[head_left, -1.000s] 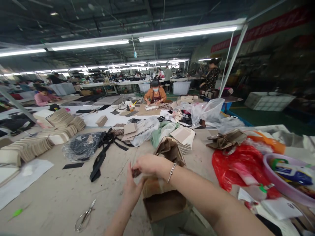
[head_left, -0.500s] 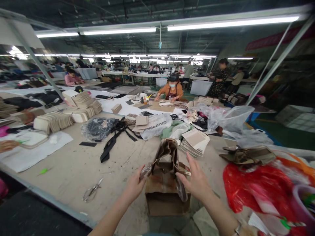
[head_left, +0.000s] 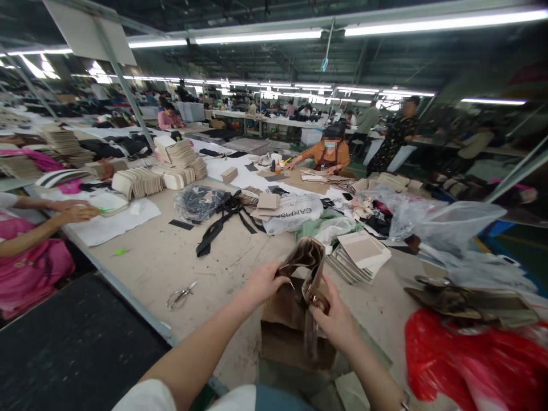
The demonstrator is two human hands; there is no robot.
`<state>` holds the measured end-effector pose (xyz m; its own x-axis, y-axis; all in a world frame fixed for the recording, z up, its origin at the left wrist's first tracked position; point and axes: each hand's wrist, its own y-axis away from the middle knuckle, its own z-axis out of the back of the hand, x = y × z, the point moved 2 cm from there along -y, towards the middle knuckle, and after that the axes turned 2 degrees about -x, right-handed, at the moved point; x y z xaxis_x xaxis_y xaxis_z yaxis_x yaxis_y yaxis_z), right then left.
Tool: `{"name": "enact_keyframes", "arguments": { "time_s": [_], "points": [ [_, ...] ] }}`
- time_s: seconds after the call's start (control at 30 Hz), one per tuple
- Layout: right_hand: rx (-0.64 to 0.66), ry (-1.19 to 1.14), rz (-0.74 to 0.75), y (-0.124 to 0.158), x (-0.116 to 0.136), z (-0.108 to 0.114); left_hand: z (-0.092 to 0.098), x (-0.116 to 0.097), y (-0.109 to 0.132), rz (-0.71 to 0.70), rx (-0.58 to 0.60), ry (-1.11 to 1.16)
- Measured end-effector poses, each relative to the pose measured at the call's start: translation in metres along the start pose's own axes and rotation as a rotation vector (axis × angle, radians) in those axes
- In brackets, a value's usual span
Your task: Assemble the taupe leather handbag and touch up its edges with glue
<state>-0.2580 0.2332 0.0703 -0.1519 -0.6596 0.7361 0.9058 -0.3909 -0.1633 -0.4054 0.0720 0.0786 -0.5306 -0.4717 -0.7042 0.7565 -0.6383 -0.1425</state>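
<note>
A small tan, glossy bag piece (head_left: 305, 264) stands over an open cardboard box (head_left: 286, 331) at the near edge of the worktable (head_left: 171, 260). My left hand (head_left: 262, 281) is closed on its left side. My right hand (head_left: 336, 319) pinches its right edge, with a brown strip hanging down from there. Both hands sit just above the box.
Scissors (head_left: 181, 296) lie left of the box. Black ribbon (head_left: 222, 222), plastic bags (head_left: 295, 214), stacks of tan panels (head_left: 359, 257) and a red bag (head_left: 475, 365) crowd the table. A person in pink (head_left: 29, 251) works at the left; another in orange (head_left: 327, 157) sits across.
The camera has swung left, bringing the person in pink into view. My right hand went from open beside the piece to pinching it, and my left hand moved up onto its side.
</note>
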Motion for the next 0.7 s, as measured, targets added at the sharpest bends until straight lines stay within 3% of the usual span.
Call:
{"name": "enact_keyframes", "arguments": {
  "time_s": [0.1,0.27,0.4,0.53,0.7],
  "points": [
    [0.062,-0.091,-0.058,0.010,0.008,0.002,0.005,0.008,-0.002,-0.042,0.085,0.031],
    [0.301,0.086,0.044,0.023,0.017,0.009,0.014,0.016,0.004,-0.075,0.118,0.061],
    [0.177,0.358,0.207,0.014,0.035,0.031,0.014,0.011,0.007,-0.102,0.087,0.048],
    [-0.004,0.360,0.427,-0.013,0.057,0.049,0.007,0.007,0.008,-0.081,0.000,0.020],
    [0.171,0.424,0.599,-0.047,0.060,0.034,-0.003,0.008,0.006,-0.063,-0.010,0.067]
  ]
}}
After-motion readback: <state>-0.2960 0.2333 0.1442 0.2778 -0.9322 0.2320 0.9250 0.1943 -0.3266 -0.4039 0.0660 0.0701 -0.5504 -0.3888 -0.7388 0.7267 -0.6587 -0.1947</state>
